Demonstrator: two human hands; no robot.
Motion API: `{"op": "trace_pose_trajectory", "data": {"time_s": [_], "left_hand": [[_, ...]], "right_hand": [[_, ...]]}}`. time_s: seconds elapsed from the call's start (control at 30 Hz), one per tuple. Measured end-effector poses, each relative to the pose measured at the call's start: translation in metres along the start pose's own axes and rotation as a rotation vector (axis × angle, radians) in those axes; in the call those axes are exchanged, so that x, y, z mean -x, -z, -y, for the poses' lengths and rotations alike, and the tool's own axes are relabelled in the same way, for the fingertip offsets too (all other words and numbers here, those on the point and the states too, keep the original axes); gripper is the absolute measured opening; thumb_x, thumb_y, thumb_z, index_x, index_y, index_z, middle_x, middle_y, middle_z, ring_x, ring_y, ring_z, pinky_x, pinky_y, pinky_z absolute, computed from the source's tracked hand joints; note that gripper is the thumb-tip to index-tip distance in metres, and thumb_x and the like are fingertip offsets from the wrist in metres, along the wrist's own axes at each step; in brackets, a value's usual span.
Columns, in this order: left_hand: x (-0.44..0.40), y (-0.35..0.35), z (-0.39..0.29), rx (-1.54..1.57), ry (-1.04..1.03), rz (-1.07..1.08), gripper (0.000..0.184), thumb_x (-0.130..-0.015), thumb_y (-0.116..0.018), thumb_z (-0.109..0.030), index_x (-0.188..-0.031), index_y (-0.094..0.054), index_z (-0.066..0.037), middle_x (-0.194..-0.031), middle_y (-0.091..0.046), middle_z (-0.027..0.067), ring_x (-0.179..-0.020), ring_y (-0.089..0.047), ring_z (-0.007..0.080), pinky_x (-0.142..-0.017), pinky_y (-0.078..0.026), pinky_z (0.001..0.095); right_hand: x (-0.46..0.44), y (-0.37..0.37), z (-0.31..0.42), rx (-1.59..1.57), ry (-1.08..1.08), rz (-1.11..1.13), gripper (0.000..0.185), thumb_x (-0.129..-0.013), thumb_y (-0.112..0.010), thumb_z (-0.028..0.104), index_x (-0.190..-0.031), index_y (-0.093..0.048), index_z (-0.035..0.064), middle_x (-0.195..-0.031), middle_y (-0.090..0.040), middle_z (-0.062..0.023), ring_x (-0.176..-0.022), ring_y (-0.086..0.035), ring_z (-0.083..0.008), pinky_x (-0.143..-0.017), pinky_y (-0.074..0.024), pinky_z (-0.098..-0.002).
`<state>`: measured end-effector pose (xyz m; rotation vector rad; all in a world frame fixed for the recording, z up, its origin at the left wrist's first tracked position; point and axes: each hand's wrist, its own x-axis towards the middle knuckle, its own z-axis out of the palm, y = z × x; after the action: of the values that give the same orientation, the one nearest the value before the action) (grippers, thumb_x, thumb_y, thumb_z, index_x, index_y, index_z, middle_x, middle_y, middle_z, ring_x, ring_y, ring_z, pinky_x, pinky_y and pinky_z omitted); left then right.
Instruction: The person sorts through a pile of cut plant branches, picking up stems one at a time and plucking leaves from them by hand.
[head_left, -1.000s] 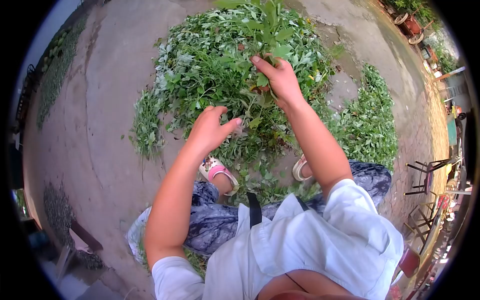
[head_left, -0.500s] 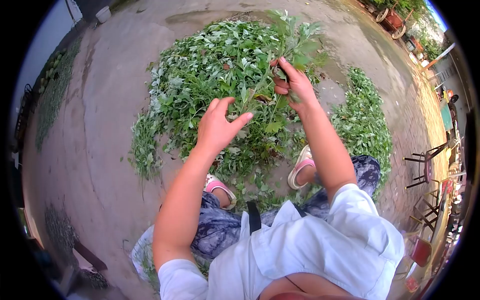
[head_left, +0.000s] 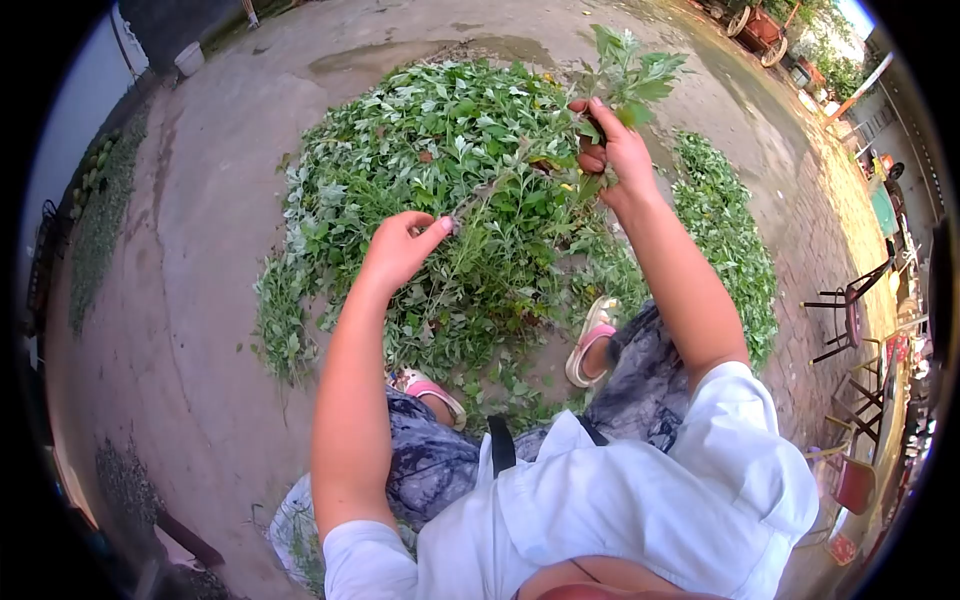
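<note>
My right hand (head_left: 618, 150) is closed round a leafy green sprig (head_left: 630, 78), whose leafy top sticks up past my fingers. Thumb and fingers of my left hand (head_left: 408, 243) are pinched together at the thin lower end of a stem, which runs up toward my right hand. Below both hands spreads a large pile of cut leafy plants (head_left: 400, 150) on the concrete ground.
A second heap of greens (head_left: 725, 230) lies to the right. My feet, in pink and white shoes (head_left: 592, 345), stand by the pile. Chairs (head_left: 850, 310) are at the right, a white bucket (head_left: 189, 58) at the upper left, and a cart (head_left: 762, 35) at the upper right.
My right hand has moved right with the sprig. My left hand has gone from spread fingers to a pinch on the stem. The view has shifted, and my right foot shows more fully.
</note>
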<state>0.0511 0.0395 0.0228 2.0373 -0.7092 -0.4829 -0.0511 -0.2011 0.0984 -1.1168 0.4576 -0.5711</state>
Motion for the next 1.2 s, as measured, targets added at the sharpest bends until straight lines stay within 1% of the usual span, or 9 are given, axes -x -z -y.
{"op": "trace_pose_trajectory", "data": {"time_s": [0.1, 0.27, 0.4, 0.47, 0.77, 0.9, 0.93, 1.03, 1.2], "left_hand": [[-0.007, 0.000, -0.012, 0.083, -0.263, -0.434, 0.035, -0.081, -0.054, -0.032, -0.091, -0.059, 0.001, -0.074, -0.053, 0.0074, -0.063, -0.047, 0.0155, -0.058, -0.039, 0.0275], [0.003, -0.026, -0.043, 0.097, -0.334, -0.149, 0.044, -0.075, -0.061, -0.037, -0.101, -0.054, -0.002, -0.077, -0.040, 0.0035, -0.067, -0.038, 0.0131, -0.061, -0.035, 0.0253], [0.003, -0.050, -0.040, 0.146, -0.458, -0.134, 0.026, -0.086, -0.049, -0.028, -0.089, -0.051, -0.002, -0.072, -0.039, 0.0011, -0.062, -0.038, 0.0096, -0.058, -0.033, 0.0209], [0.005, -0.054, -0.044, 0.307, -0.118, 0.148, 0.028, -0.090, -0.039, -0.026, -0.075, -0.044, -0.003, -0.063, -0.036, -0.0003, -0.054, -0.036, 0.0088, -0.050, -0.032, 0.0209], [0.027, -0.007, -0.038, 0.413, 0.294, 0.603, 0.032, -0.091, -0.037, -0.027, -0.065, -0.036, -0.009, -0.057, -0.035, -0.0015, -0.044, -0.034, 0.0080, -0.039, -0.030, 0.0222], [0.013, 0.005, -0.019, 0.586, 0.257, 0.237, 0.021, -0.089, -0.041, -0.022, -0.077, -0.049, -0.006, -0.060, -0.046, -0.0005, -0.040, -0.034, 0.0045, -0.035, -0.026, 0.0182], [0.010, -0.004, -0.028, 0.616, 0.206, 0.179, 0.017, -0.087, -0.044, -0.016, -0.094, -0.053, -0.003, -0.059, -0.045, -0.0018, -0.041, -0.033, 0.0031, -0.036, -0.026, 0.0170], [0.014, -0.037, -0.052, 0.882, 0.111, 0.406, 0.030, -0.087, -0.047, -0.020, -0.112, -0.047, -0.003, -0.057, -0.032, -0.0054, -0.045, -0.027, 0.0038, -0.041, -0.023, 0.0174], [0.021, -0.063, -0.066, 1.392, 0.125, 0.514, 0.032, -0.087, -0.045, -0.035, -0.100, -0.050, -0.005, -0.054, -0.026, -0.0065, -0.042, -0.023, 0.0048, -0.041, -0.020, 0.0194]], "right_hand": [[0.001, 0.002, 0.003, 0.018, 0.004, 0.011, 0.022, -0.084, -0.052, 0.025, -0.085, -0.058, 0.0039, -0.068, -0.044, 0.0041, -0.042, -0.025, -0.0043, -0.038, -0.0227, -0.0195], [0.007, 0.001, -0.012, -0.099, -0.143, 0.174, 0.023, -0.084, -0.051, 0.025, -0.085, -0.057, 0.0026, -0.059, -0.041, 0.0045, -0.041, -0.025, -0.0037, -0.037, -0.0220, -0.0189], [0.014, -0.013, -0.021, -0.123, -0.223, 0.201, 0.024, -0.084, -0.051, 0.025, -0.085, -0.057, 0.0025, -0.057, -0.039, 0.0046, -0.041, -0.025, -0.0039, -0.037, -0.0217, -0.0193], [0.011, -0.010, -0.020, -0.022, -0.146, 0.148, 0.022, -0.084, -0.051, 0.024, -0.083, -0.057, 0.0027, -0.058, -0.039, 0.0031, -0.042, -0.026, -0.0050, -0.038, -0.0219, -0.0191], [-0.060, 0.082, 0.001, -0.368, -0.028, -0.221, 0.018, -0.084, -0.052, 0.021, -0.076, -0.050, 0.0044, -0.063, -0.045, -0.0019, -0.042, -0.031, -0.0064, -0.034, -0.0232, -0.0202], [-0.037, 0.071, 0.002, -0.431, -0.212, 0.101, 0.017, -0.085, -0.050, 0.021, -0.080, -0.050, 0.0056, -0.065, -0.049, -0.0029, -0.039, -0.030, -0.0056, -0.031, -0.0240, -0.0181], [-0.027, 0.059, -0.003, -0.431, -0.282, 0.161, 0.017, -0.086, -0.049, 0.022, -0.088, -0.051, 0.0052, -0.066, -0.050, -0.0031, -0.038, -0.030, -0.0046, -0.031, -0.0249, -0.0172], [-0.005, 0.030, -0.019, -0.439, -0.362, 0.359, 0.022, -0.088, -0.044, 0.025, -0.096, -0.051, 0.0058, -0.072, -0.051, -0.0029, -0.039, -0.029, -0.0030, -0.031, -0.0248, -0.0165], [0.017, 0.010, -0.028, -0.354, -0.376, 0.429, 0.022, -0.087, -0.045, 0.025, -0.094, -0.052, 0.0053, -0.075, -0.052, -0.0034, -0.040, -0.029, -0.0019, -0.034, -0.0238, -0.0151]]}}
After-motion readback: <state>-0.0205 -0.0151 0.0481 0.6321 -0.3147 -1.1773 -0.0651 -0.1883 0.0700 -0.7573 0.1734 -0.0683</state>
